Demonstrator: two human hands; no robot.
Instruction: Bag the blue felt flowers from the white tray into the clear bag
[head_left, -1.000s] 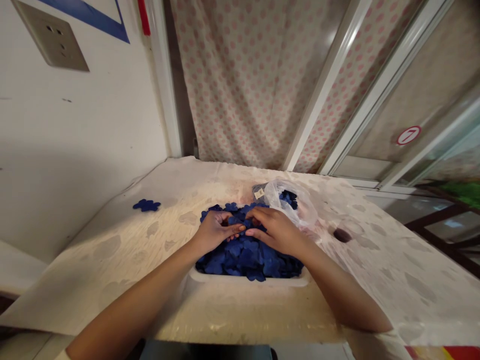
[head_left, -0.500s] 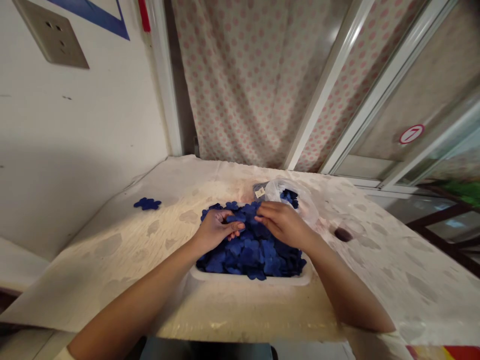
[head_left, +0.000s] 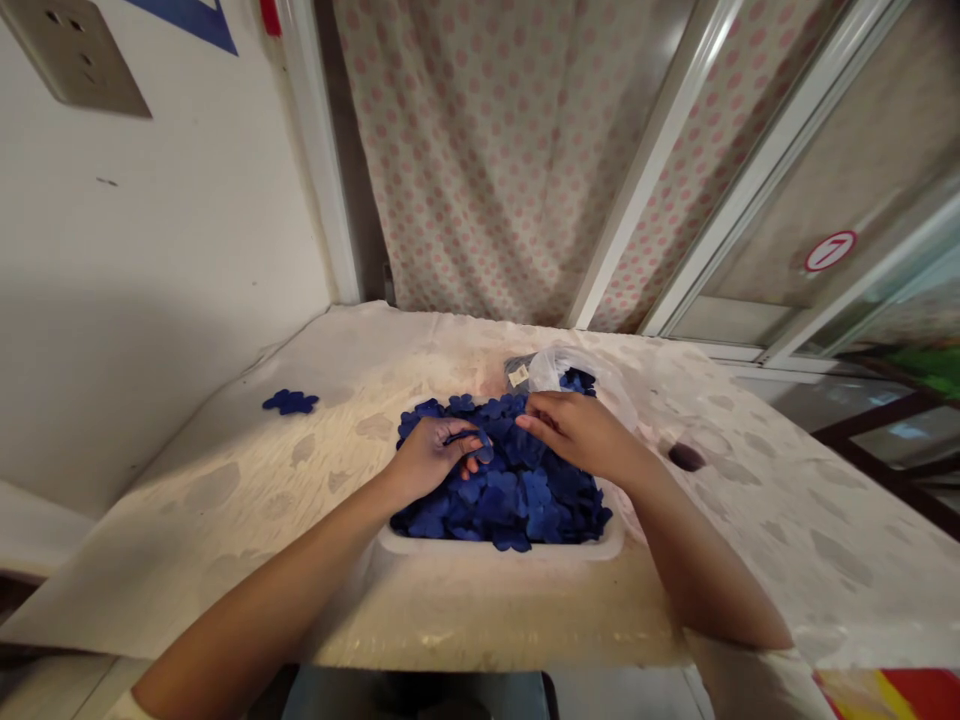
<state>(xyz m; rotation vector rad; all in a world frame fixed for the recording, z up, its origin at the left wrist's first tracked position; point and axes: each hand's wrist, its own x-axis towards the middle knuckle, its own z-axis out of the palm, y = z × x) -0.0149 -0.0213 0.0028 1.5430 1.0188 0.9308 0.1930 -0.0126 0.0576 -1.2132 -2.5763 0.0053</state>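
A white tray (head_left: 502,549) is heaped with blue flower-shaped fabric pieces (head_left: 502,500). Over its left part, my left hand (head_left: 435,455) pinches a blue piece (head_left: 484,447) between thumb and fingers. My right hand (head_left: 562,425) is above the tray's back right part, its thumb and fingertips drawn together; whatever it holds, if anything, is too small to make out. Behind it lies a clear plastic bag (head_left: 551,366) with more blue pieces inside. A few blue pieces (head_left: 291,402) lie on the table to the left.
The table (head_left: 315,560) wears a pale leaf-patterned cover. A dark round spot (head_left: 686,457) shows right of the tray. A wall (head_left: 165,230) stands at the left, and a dotted curtain (head_left: 487,170) hangs behind the table. A red and yellow item (head_left: 892,694) is at the bottom right.
My right hand has moved slightly right, away from my left hand. The blue piece in my left hand is tilted differently. The view has shifted a little.
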